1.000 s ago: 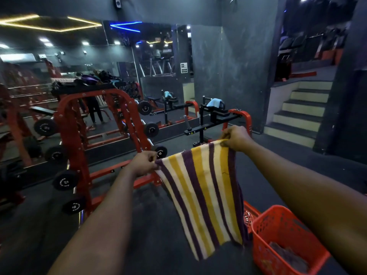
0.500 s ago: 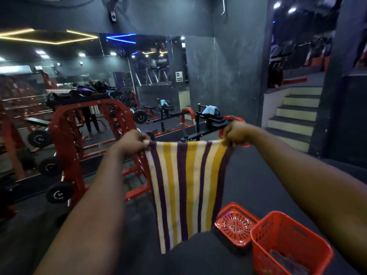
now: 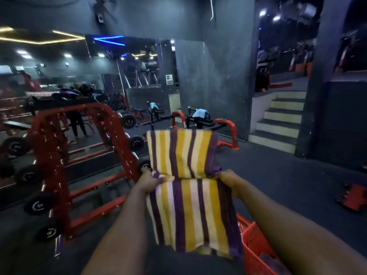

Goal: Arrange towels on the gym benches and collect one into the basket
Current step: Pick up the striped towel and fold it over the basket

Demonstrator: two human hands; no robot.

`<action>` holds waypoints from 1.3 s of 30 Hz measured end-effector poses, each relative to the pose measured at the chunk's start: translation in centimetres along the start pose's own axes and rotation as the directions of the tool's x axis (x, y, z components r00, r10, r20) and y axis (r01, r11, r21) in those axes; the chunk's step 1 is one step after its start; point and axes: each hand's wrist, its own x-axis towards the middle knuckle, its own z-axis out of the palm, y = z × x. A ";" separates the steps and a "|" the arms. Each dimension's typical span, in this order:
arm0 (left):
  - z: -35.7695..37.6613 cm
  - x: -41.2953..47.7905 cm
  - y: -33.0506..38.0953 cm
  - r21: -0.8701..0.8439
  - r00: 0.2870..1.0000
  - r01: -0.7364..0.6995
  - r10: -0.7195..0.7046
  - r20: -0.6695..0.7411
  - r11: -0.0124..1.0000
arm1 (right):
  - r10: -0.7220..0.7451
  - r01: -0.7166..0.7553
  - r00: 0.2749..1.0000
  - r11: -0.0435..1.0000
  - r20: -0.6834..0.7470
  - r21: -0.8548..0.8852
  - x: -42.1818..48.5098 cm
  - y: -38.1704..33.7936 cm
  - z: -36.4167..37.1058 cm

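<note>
A towel (image 3: pixel 186 205) with yellow, white and purple stripes is stretched between my hands in mid-air. My left hand (image 3: pixel 150 180) grips its left edge and my right hand (image 3: pixel 228 180) grips its right edge. Its far half stands up above my hands and the near half hangs down below them. An orange basket (image 3: pixel 256 247) sits on the floor at the lower right, partly hidden by the towel and my right arm, with dark cloth inside. A light blue towel (image 3: pixel 199 113) lies on the bench machine (image 3: pixel 222 124) ahead.
A red weight rack (image 3: pixel 59 155) with black plates stands to the left, in front of a wall mirror (image 3: pixel 59 76). Steps (image 3: pixel 278 120) rise at the right. A red object (image 3: pixel 355 197) lies on the dark floor at the far right.
My hands have dropped lower and nearer. The towel, which hung straight down from them, now has one half flipped up above my hands. The basket is more hidden.
</note>
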 end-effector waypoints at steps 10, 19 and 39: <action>0.4 4.5 -3.7 -0.043 0.992 -0.129 0.129 -0.009 0.991 | 0.018 -0.035 0.971 0.997 -0.238 -0.067 4.9 4.1 -1.0; -0.2 2.8 -1.3 0.130 0.982 -0.186 0.178 0.069 0.974 | -0.108 0.060 0.963 0.979 -0.248 -0.193 3.1 2.7 -1.1; 17.1 10.3 3.6 0.265 0.963 -0.269 0.255 0.087 0.926 | 0.009 -0.243 0.854 0.891 -0.520 -0.383 8.7 6.7 -15.6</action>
